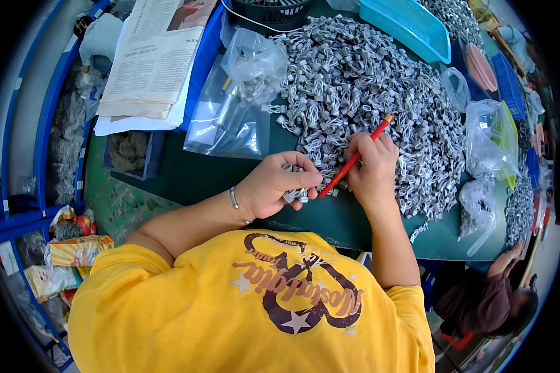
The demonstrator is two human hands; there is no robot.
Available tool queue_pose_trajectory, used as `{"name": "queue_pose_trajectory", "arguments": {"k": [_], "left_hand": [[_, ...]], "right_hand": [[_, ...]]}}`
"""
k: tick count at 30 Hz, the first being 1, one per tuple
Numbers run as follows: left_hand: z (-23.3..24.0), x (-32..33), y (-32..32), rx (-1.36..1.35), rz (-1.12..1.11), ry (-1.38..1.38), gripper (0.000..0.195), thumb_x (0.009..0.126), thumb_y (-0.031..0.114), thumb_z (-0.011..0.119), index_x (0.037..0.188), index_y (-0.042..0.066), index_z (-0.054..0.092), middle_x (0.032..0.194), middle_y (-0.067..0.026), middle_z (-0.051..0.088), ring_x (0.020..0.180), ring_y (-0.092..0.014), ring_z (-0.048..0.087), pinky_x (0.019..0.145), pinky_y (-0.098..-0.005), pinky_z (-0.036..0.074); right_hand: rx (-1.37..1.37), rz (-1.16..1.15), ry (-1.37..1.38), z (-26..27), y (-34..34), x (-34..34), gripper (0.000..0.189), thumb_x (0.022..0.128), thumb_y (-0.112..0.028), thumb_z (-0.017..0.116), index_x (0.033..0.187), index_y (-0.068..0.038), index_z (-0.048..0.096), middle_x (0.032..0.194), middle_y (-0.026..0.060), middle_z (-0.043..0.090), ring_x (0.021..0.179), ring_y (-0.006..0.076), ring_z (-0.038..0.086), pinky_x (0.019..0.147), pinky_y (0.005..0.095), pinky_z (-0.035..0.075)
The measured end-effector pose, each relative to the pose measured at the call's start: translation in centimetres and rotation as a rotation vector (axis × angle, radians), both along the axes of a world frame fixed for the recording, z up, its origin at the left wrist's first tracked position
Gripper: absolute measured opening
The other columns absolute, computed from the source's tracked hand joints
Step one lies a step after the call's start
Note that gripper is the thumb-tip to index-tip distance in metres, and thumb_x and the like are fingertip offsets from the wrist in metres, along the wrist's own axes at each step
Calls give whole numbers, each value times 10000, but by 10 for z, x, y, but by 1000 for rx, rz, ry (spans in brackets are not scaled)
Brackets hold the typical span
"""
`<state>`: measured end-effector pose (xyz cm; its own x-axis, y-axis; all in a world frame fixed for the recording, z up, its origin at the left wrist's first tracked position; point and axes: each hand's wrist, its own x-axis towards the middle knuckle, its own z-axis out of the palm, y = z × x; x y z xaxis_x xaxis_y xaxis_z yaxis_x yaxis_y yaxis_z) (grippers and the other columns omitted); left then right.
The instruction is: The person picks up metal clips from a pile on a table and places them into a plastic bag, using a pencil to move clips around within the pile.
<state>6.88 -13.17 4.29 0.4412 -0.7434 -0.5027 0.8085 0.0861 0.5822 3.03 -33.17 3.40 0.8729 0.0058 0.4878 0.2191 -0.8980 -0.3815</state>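
My left hand [273, 189] is closed around several small grey metal ring-shaped parts [295, 195], just above the table's near side. Between the fingers of my right hand [374, 170] is a slim red pencil-like stick [343, 171], held slanted. Its lower end comes close to my left fingertips; whether it touches a part I cannot tell. Beyond both hands spreads a large heap of small grey metal parts [350, 79], many with looped cord-like pieces. My right hand rests at the heap's near edge.
A clear plastic bag [233, 133] lies left of the heap, near stacked newspapers [144, 60]. A turquoise basket [408, 30] stands behind. Plastic bags [487, 140] line the right side of the green table [317, 224]. Another person [480, 298] sits at the right.
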Motion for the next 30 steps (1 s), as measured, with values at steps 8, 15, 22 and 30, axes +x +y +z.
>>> {"name": "queue_pose_trajectory", "arguments": {"k": [8, 15, 22, 30], "left_hand": [[6, -2, -4, 186, 77, -550, 283, 766, 36, 653, 1031, 14, 557, 823, -52, 577, 613, -83, 552, 463, -190, 437], [6, -5, -5, 242, 46, -707, 225, 768, 37, 658, 984, 9, 603, 809, -24, 577, 576, -48, 527, 456, -173, 420], [4, -4, -4, 220, 39, -680, 212, 759, 68, 676, 961, 31, 619, 791, 6, 581, 582, -30, 519, 443, -168, 420], [2, -4, -3, 203, 64, -870, 192, 729, 47, 689, 909, 18, 629, 801, -30, 602, 693, -76, 554, 625, -217, 463]], "right_hand": [[613, 96, 58, 4, 11, -29, 277, 658, 63, 690, 734, -52, 450, 847, 109, 625, 657, 185, 569, 574, 269, 458], [641, 174, 16, 4, 16, -39, 305, 658, 95, 686, 748, -44, 430, 877, 145, 620, 662, 154, 576, 583, 240, 469], [715, 164, -4, 0, 20, -41, 303, 658, 98, 687, 744, -42, 433, 873, 139, 622, 639, 144, 577, 570, 230, 476], [921, 139, 97, -2, 23, -44, 263, 714, 83, 652, 768, -43, 427, 891, 125, 602, 693, 113, 551, 620, 223, 460]]}}
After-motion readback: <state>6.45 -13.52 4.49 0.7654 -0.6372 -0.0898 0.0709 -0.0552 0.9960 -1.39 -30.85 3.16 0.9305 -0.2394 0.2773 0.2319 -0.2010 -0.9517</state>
